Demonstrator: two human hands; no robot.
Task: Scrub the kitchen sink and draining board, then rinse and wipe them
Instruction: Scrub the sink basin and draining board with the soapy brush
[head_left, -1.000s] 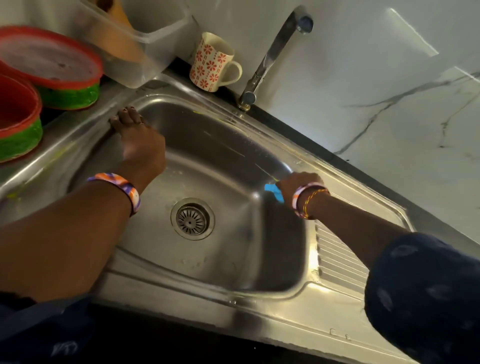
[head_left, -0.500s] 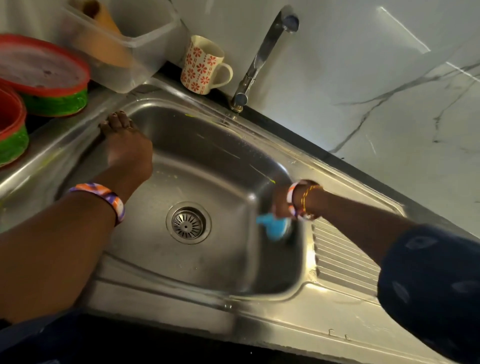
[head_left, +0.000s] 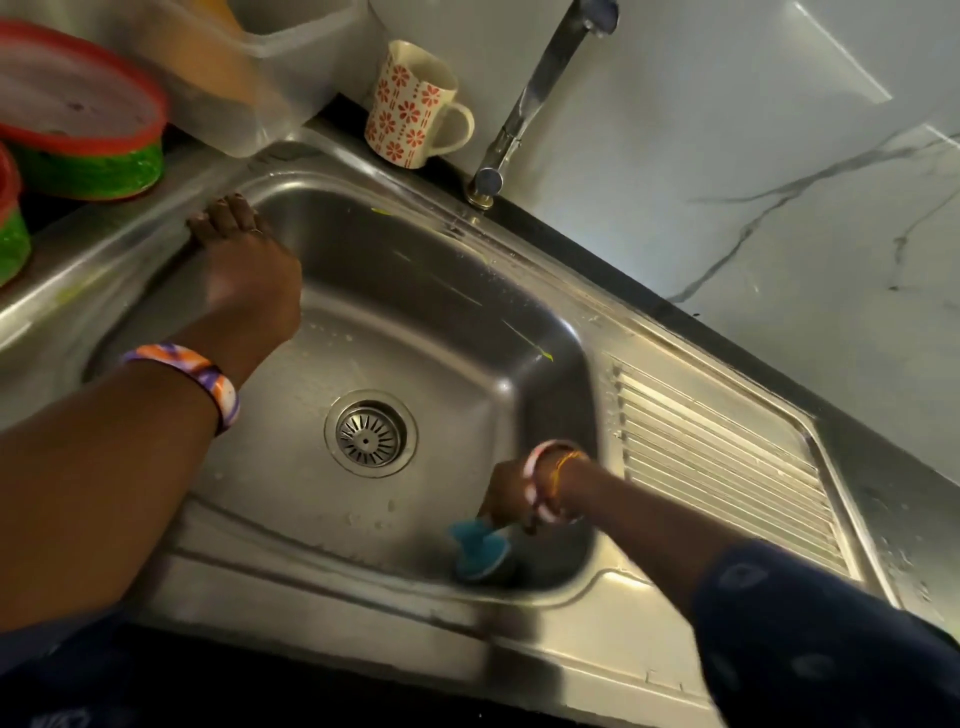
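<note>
Right hand (head_left: 511, 493) fingers hidden; tap (head_left: 540, 88) spout cut off at top edge

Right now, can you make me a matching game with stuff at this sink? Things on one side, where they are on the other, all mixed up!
Things:
1. mug
2. scrubber
3. drain
4. left hand

Places:
A. middle of the sink floor
B. resting on the sink's far-left rim
C. beside the tap, behind the sink
D. in the right hand, at the sink's near-right corner

Pairs: 1-C, 2-D, 3-A, 4-B
</note>
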